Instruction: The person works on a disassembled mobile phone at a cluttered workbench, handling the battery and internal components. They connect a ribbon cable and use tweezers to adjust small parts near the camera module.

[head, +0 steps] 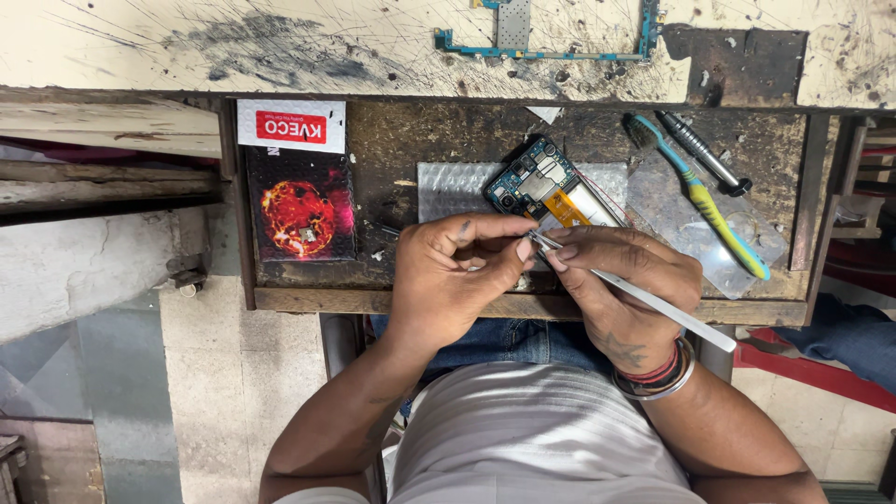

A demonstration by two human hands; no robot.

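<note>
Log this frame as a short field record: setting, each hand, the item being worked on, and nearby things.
setting: worn wooden drawer tray pulled out under a scratched bench top
left hand: fingers pinched together at the tweezers' tip; whether they hold anything is hidden
right hand: grips metal tweezers, tips pointing toward the left fingers
worked item: opened phone with exposed boards and orange flex, lying on bubble wrap
nearby: toothbrush, dark screwdriver, circuit frame on the bench top, red card box

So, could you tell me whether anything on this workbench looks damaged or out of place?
Yes: the phone lies opened with its circuit board bare, and a toothbrush lies beside it among the tools. The bench top is heavily scratched and stained.
</note>
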